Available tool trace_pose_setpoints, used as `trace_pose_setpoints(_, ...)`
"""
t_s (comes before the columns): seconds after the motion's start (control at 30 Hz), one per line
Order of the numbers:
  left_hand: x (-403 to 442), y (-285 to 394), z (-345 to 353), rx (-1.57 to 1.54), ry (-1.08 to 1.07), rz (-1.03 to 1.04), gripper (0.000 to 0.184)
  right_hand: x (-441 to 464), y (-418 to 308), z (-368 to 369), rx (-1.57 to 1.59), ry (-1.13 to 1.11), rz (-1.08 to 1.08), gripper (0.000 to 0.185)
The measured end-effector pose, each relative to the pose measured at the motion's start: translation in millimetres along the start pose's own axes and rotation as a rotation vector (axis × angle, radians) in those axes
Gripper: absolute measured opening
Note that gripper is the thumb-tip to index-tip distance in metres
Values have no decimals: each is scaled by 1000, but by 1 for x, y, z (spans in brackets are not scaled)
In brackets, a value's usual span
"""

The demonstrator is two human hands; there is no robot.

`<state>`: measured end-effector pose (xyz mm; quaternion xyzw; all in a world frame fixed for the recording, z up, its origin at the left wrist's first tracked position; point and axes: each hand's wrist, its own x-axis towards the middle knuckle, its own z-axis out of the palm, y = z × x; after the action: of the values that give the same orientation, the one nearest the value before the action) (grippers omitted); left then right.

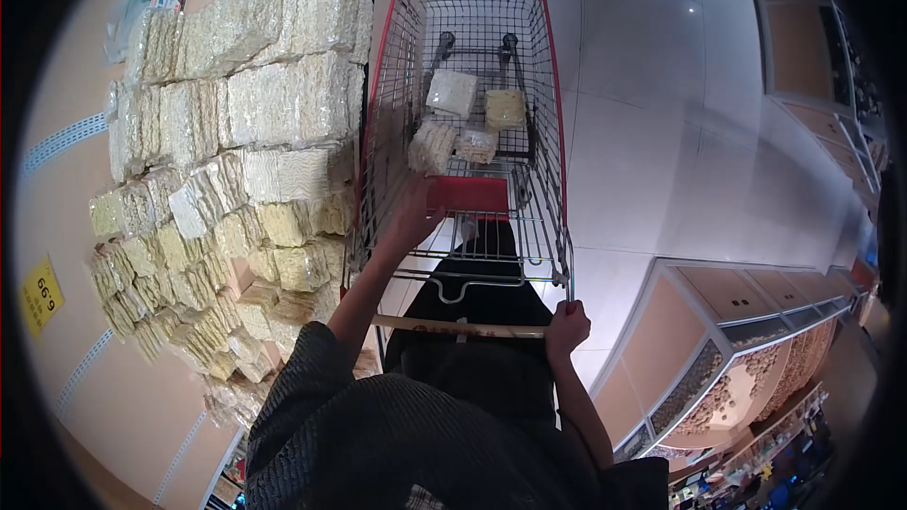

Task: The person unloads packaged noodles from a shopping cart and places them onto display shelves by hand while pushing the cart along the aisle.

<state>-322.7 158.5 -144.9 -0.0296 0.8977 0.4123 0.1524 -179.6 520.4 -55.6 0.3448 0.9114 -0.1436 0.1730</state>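
A shopping cart (564,161) with a red rim stands in front of me. My left hand (416,212) reaches into its near left part, beside the red child-seat panel (477,195). Just beyond that hand is a clear-wrapped pack of dried noodles (432,147); the fingers are partly hidden, so I cannot tell whether they grip it. Farther in lie a white noodle pack (453,93), a yellowish noodle pack (505,110) and a smaller noodle pack (477,144). My right hand (568,329) is closed around the right end of the cart handle (472,327).
A large stack of wrapped noodle packs (274,113) rises close along the cart's left side. A yellow price sign (42,294) is at far left. Pale floor tiles (652,132) extend right, where a wooden display bin (718,340) stands.
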Motion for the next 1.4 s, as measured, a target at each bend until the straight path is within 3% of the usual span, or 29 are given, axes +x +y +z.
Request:
trace_pose_setpoints(0.03, -22, 23, -27, -28, -15, -82, 54, -1, 0, -1, -26, -19, 20, 23)
trace_pose_setpoints(0.13, -93, 37, -68, 135, 249, -60, 50, -2, 3, -1, -83, 25, -49, 21)
trace_pose_setpoints(0.23, -166, 34, -93, 136, 357, -197, 48, -1, 0, -2, -107, 31, -45, 20)
trace_pose_setpoints(0.4, -242, 21, -73, 159, 544, -272, 45, -4, -2, -4, -76, 56, -126, 23)
trace_pose_setpoints(0.57, -247, 31, -41, 435, 648, -258, 40, -6, -3, -10, -80, 63, -152, 24)
trace_pose_setpoints(0.73, -256, 24, -44, 438, 755, -124, 15, -3, -3, -7, -143, 48, -112, 29)
trace_pose_setpoints(0.8, -259, 16, -36, 426, 669, -139, 13, -3, -2, -9, -122, 21, -113, 29)
trace_pose_setpoints(1.17, -260, 8, -26, 455, 722, -98, 16, 15, 12, -4, -28, -84, -186, 35)
trace_pose_setpoints(1.4, -260, 10, -22, 461, 709, -103, 20, 12, 9, -8, -71, -23, -208, 35)
